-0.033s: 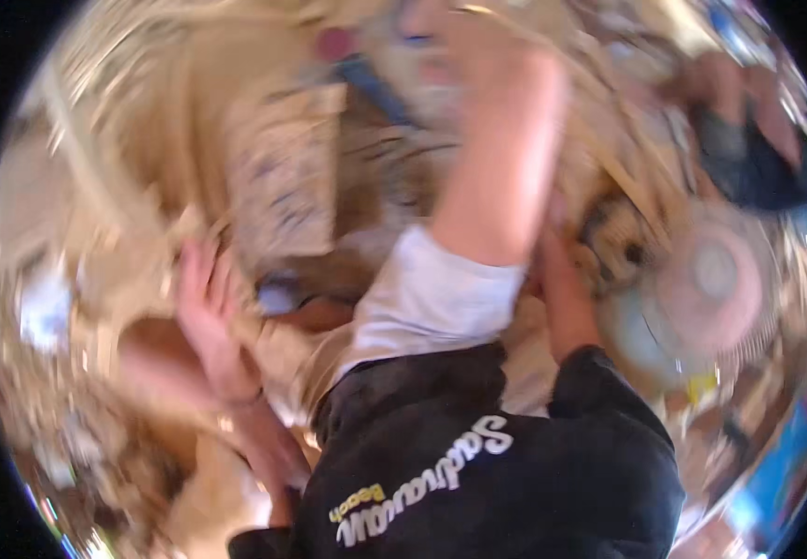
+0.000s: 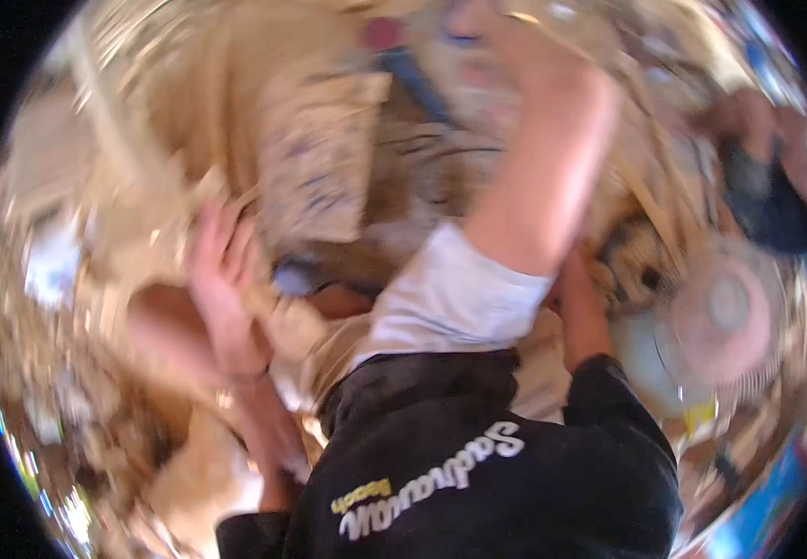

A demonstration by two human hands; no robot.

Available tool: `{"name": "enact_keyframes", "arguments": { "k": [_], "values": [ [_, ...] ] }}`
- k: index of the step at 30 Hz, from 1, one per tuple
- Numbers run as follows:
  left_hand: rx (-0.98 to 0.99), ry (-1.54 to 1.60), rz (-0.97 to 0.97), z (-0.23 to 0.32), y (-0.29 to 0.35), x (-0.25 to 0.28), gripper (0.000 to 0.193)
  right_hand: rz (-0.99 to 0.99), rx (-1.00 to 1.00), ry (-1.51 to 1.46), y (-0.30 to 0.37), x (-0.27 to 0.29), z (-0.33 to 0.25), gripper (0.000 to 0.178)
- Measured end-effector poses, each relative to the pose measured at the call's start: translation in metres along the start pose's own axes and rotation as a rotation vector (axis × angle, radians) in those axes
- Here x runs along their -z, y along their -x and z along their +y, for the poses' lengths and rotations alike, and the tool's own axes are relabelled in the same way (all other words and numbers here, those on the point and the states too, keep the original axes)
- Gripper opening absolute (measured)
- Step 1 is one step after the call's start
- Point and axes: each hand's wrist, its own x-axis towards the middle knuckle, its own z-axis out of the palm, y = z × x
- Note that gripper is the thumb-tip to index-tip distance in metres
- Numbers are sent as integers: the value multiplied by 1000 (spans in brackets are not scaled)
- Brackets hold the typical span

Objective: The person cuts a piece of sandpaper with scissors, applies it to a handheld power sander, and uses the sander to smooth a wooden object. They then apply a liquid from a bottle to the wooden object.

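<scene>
The whole view is smeared by motion. My left hand (image 2: 222,293) lies with its fingers stretched out on pale tan strips or fibre (image 2: 157,256); a thin band circles its wrist. My right hand (image 2: 579,303) reaches up out of a black sleeve, and its fingers are hidden behind a bare limb (image 2: 539,177) in white cloth that runs to the top of the view. A black shirt with pale lettering (image 2: 478,466) fills the bottom centre.
A flat tan printed sheet (image 2: 320,158) lies ahead at upper centre. A round pale fan (image 2: 725,312) stands at the right. Another person in dark clothes (image 2: 776,191) is at the upper right. Tan clutter surrounds everything.
</scene>
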Motion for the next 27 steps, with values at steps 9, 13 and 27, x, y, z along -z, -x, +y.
{"name": "enact_keyframes", "arguments": {
  "k": [9, 13, 27],
  "values": [
    [-355, 373, -268, 71, -59, 39, 34, -34, -44, 46, -7, -16, -42, 20],
    [-313, 336, -156, 87, -62, 32, 30, 222, -74, -239, -22, 58, -10, 20],
    [-333, 227, 28, 71, -81, 53, 34, -136, 848, -993, 188, 310, -379, 7]
  ]
}}
